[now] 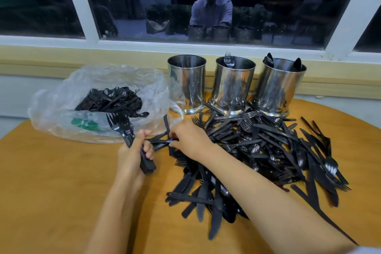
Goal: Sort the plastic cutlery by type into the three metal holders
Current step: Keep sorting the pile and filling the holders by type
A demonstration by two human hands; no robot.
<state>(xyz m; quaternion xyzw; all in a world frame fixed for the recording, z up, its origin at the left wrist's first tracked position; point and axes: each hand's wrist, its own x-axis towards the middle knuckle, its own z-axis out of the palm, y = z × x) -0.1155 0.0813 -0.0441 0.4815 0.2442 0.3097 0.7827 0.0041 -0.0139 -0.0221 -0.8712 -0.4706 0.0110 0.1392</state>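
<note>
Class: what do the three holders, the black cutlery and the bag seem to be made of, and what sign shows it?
Holders: polished metal, probably steel; their walls mirror the cutlery. Cutlery: glossy black plastic, it seems; thin, uniform pieces with sharp highlights. Bag: thin clear plastic film; crinkled, its contents show through.

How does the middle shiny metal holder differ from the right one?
The middle shiny metal holder shows black plastic fork tines above its rim; the right shiny metal holder shows black spoon bowls. The middle holder's pieces bunch together; the right holder's lean at opposite sides. Both stand upright on the wooden table.
</note>
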